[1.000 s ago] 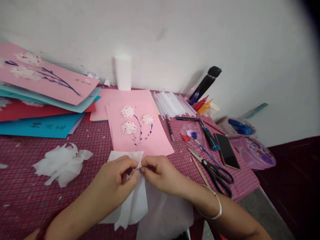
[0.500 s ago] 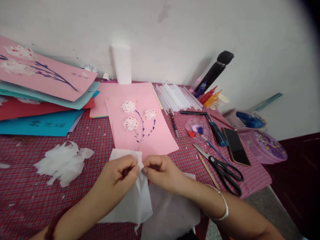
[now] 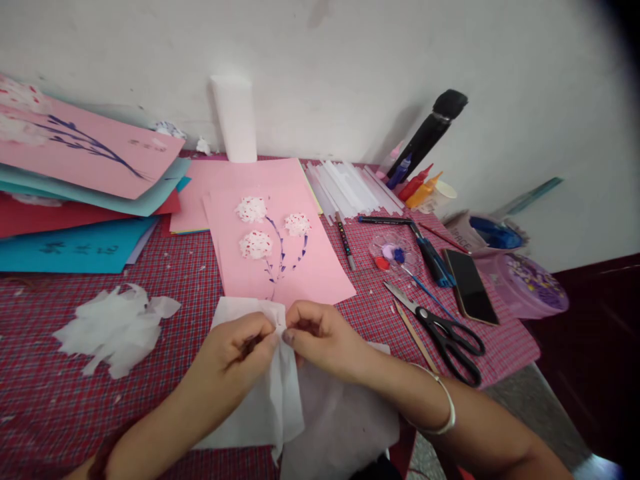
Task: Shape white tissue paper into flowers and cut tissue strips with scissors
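One white tissue (image 3: 250, 423) | crease (image 3: 286, 390) runs near-to-far | fingers (image 3: 261, 325) pinch far part

A thin, soft white sheet (image 3: 250, 413) is lying on the near side of the pink flower picture (image 3: 320, 273), its far edge reaching the picture's near edge. One part is spreading nearly flat, while another is bunching into a narrow, pinched fold that is running away from the picture and trailing off in a slim, crumpled tip.
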Tool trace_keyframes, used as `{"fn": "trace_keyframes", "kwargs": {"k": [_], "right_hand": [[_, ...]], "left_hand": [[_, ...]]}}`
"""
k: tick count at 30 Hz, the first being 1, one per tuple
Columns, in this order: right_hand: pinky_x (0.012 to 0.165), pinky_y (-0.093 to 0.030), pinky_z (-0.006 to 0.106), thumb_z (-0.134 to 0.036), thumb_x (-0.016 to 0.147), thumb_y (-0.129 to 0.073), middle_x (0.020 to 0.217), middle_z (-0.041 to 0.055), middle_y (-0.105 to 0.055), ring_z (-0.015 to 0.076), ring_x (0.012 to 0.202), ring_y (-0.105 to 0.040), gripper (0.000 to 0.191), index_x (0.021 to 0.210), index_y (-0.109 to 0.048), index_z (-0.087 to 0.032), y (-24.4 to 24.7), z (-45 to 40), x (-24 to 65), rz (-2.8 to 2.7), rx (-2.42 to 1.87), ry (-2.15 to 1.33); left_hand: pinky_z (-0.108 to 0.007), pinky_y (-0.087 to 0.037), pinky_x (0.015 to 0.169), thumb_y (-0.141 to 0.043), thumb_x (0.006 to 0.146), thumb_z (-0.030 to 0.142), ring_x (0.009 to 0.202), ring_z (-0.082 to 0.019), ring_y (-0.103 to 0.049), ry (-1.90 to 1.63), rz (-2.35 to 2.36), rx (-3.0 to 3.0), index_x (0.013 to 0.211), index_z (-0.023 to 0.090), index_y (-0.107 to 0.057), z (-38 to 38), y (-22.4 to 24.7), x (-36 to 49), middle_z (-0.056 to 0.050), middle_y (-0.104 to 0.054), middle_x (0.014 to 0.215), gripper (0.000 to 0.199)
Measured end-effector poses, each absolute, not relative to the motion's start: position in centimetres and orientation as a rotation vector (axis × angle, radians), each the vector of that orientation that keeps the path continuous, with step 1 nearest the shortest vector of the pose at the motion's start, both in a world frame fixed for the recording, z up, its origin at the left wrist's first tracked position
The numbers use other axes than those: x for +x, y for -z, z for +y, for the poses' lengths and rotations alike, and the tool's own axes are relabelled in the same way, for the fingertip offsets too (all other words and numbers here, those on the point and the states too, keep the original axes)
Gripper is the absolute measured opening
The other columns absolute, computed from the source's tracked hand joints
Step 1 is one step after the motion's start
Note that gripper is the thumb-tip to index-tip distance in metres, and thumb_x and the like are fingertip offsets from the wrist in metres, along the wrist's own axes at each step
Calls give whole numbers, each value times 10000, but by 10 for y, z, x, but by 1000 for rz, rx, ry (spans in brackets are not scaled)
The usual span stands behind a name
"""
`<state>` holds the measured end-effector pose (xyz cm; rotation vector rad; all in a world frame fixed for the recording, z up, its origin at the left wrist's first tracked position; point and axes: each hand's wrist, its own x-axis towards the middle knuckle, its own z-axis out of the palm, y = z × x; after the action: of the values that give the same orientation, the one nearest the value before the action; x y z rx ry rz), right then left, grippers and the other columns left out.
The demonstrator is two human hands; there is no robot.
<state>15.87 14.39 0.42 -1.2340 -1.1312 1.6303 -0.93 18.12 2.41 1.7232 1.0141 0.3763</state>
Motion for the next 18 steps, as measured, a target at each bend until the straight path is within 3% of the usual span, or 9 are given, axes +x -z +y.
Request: {"fn": "trace_keyframes", "kwargs": {"k": [8, 13, 18], "right_hand": [[458, -367, 179, -190, 755, -570, 541, -88, -477, 51, 450, -448, 84, 703, -506, -176, -4, 145, 157, -1098, -1213, -1656], [461, -382, 176, -189, 758, -591, 533, -89, -491, 50, 451, -464, 88, 713, -517, -175, -3, 143, 156, -1098, -1180, -1684], [450, -412, 169, -259, 749, -626, 526, -89, -524, 46, 432, -500, 130, 720, -534, -172, -3, 144, 157, -985, -1148, -1774]], "left_hand": [[-231, -298, 485, -452, 797, 315, 521, -113, -377, -354, 989, 1631, 622, 211, -429, 182, -21, -7, 60, -363, 564, 205], [-243, -274, 489, -417, 874, 352, 523, -112, -350, -406, 1011, 1767, 585, 218, -328, 179, -14, -7, 60, -323, 558, 331], [-257, -317, 522, -345, 922, 392, 557, -127, -400, -388, 1021, 1780, 636, 212, -408, 177, -14, -8, 43, -389, 593, 344]]}}
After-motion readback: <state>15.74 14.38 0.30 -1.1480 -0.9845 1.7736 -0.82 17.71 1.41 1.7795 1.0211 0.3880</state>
